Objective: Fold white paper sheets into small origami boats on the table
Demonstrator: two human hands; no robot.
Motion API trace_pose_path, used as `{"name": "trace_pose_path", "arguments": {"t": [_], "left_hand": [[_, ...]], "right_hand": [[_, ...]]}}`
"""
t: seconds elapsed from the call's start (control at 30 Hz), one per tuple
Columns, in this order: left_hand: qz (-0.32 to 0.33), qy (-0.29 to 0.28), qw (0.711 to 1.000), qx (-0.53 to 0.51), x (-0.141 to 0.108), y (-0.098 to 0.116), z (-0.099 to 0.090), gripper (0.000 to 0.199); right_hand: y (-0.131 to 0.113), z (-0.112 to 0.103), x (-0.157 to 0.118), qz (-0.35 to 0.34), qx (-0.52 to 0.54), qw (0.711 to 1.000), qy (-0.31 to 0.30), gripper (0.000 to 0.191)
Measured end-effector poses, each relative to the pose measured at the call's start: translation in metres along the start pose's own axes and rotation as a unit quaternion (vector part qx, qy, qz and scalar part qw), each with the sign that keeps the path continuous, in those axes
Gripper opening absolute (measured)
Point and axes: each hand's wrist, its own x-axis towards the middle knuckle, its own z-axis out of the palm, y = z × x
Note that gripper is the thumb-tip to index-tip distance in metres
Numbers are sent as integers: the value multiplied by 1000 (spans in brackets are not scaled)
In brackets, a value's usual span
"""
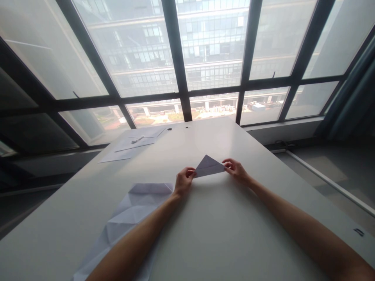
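Observation:
A small folded paper triangle (208, 167) is held up just over the white table, its peak pointing away from me. My left hand (185, 179) pinches its left corner, and my right hand (235, 169) pinches the right corner. Beside and partly beneath my left forearm lies a large creased sheet of white paper (125, 212), its surface marked with fold lines.
Flat white sheets (123, 150) lie at the table's far left, with a small white object (137, 139) on top. The white table (222, 230) reaches to dark-framed windows. Two small round holes show near its far edge. A curtain hangs at the right.

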Motion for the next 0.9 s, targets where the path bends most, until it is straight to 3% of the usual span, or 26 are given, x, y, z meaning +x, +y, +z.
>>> {"name": "trace_pose_path", "arguments": {"t": [0.17,0.33,0.57,0.9], "left_hand": [[-13,-6,1000,26,-1,3,-1,24],[-41,-28,998,40,-3,9,-2,40],[10,-21,998,62,-5,8,0,38],[-6,-49,998,40,-3,0,2,37]], "right_hand": [[-4,1,0,0,-4,1000,-1,33],[-1,1,1,13,-8,1000,20,36],[-1,2,2,11,-16,999,28,47],[9,0,4,-1,-11,1000,26,61]]}}
